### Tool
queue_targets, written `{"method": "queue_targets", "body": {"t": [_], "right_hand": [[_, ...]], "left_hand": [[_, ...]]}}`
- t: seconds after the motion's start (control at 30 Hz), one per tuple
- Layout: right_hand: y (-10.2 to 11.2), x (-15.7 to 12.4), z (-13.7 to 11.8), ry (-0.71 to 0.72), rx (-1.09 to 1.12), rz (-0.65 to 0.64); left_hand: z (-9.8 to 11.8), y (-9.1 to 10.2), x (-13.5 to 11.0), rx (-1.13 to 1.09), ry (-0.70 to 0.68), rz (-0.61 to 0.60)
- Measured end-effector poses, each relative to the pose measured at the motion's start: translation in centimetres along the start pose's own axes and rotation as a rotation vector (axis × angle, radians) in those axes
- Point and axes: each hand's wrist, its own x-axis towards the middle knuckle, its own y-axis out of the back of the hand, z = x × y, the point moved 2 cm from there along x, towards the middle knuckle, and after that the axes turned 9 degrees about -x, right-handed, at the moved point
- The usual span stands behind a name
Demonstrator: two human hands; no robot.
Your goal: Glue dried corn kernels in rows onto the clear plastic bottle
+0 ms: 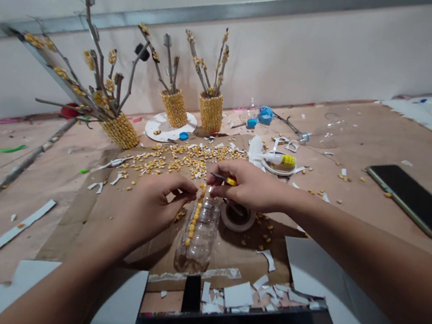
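Gripping a dark-and-yellow tool [231, 182] mid-frame, the right hand [248, 182] adjoins the bottle [205, 230]; the left hand [161, 194] has an unclear grip.

Head-worn view, facing forward, tilted down

my left hand [163, 192] at a row of yellow kernels [193, 220] on a clear bottle [205, 230], my right hand [243, 182] holding a slim tool [231, 181], loose kernels [184, 158] beyond, kernel-covered pots [210, 114] of twigs [223, 71] behind
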Motion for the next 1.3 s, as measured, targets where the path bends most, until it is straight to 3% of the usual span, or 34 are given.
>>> {"method": "queue_targets", "body": {"t": [0.3, 0.47, 0.73, 1.0, 1.3], "right_hand": [[-0.4, -0.3, 0.4, 0.074, 0.122, -0.012], [-0.3, -0.5, 0.2, 0.069, 0.215, -0.07], [-0.2, -0.9, 0.5, 0.056, 0.177, -0.074], [0.1, -1.3, 0.5, 0.019, 0.213, -0.104], [0.2, -1.6, 0.2, 0.013, 0.143, -0.101]], "left_hand": [[-1.2, -0.1, -0.3, -0.002, -0.093, -0.03], [-1.9, -0.3, -0.2, -0.111, -0.157, -0.007], [-2.6, -1.0, -0.1, -0.202, -0.064, -0.017], [-2.7, -0.9, -0.1, -0.245, -0.13, -0.029], [-2.7, -1.0, -0.3, -0.3, -0.06, -0.06]]}}
